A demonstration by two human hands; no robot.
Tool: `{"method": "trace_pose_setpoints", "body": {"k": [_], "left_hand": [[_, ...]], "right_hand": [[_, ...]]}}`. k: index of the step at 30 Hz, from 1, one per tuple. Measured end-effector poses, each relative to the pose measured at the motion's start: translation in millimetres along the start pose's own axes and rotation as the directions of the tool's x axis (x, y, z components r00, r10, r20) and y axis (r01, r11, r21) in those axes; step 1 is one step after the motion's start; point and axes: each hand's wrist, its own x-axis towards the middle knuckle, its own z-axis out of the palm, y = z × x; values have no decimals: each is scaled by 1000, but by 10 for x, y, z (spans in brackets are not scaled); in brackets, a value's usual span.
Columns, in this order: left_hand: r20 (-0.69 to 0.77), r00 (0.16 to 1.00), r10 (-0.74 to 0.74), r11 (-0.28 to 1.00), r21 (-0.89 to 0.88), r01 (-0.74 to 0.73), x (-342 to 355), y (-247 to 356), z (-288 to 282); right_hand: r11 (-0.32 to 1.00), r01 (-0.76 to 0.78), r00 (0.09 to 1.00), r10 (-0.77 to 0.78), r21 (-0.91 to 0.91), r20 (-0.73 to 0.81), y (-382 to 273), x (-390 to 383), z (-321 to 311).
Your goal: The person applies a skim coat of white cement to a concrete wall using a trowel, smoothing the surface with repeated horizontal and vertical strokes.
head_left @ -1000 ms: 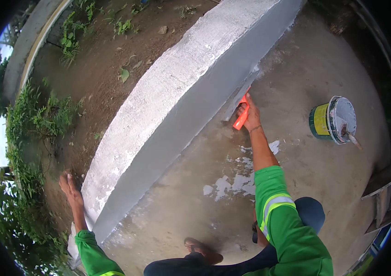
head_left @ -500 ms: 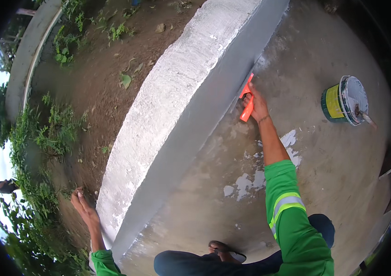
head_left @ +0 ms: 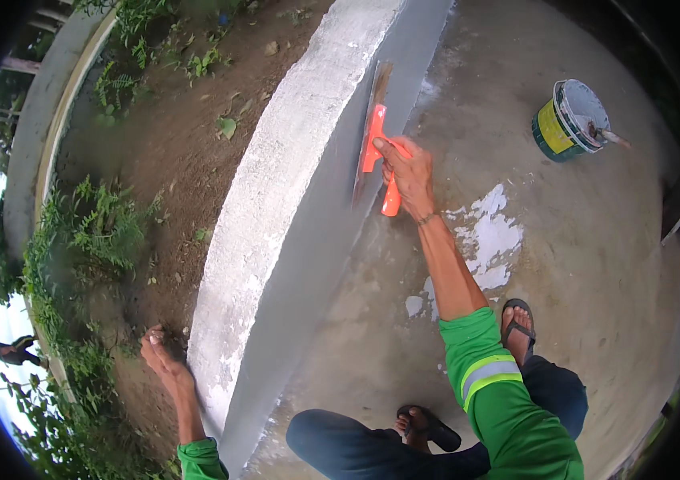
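Observation:
My right hand (head_left: pixel 410 176) is closed round the orange handle of a wide plastering trowel (head_left: pixel 373 140). Its long thin blade lies against the smooth grey side of a low wall (head_left: pixel 308 224), below the rough white top. On the wall's far side, near the soil, is my left hand (head_left: pixel 165 360), its forearm beside the lower end of the white top. Those fingers are curled in, with a small pale spot at their tips; what they hold, if anything, is too small to make out.
A green and yellow bucket (head_left: pixel 554 128) stands tilted in view at the right, a stick-like handle poking out. White splatters (head_left: pixel 493 240) mark the concrete floor near my sandalled feet (head_left: pixel 428 428). Plants (head_left: pixel 104 228) grow left of the wall; another person (head_left: pixel 16 350) is far off.
The trowel has moved left, up from the wall's foot onto its grey side, and its blade now shows. My left hand's fingers have curled in. My view has shifted; a second foot shows.

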Motion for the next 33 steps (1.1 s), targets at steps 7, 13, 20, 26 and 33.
{"method": "trace_pose_setpoints", "body": {"k": [7, 13, 20, 26, 33], "left_hand": [[41, 995, 93, 995, 35, -95, -69, 205, 25], [157, 984, 83, 996, 6, -85, -101, 315, -116], [207, 973, 105, 993, 25, -113, -102, 369, -95], [264, 961, 78, 990, -137, -43, -108, 408, 55], [313, 950, -20, 984, -161, 74, -38, 337, 7]], "right_hand": [[818, 519, 850, -461, -249, 256, 4, -1708, 576], [745, 632, 752, -522, -213, 402, 135, -2328, 352], [883, -246, 956, 290, 401, -52, 731, -567, -667], [765, -381, 899, 438, 520, 15, 1045, 303, -1016], [751, -407, 888, 458, 520, 34, 1247, 492, -690]]}}
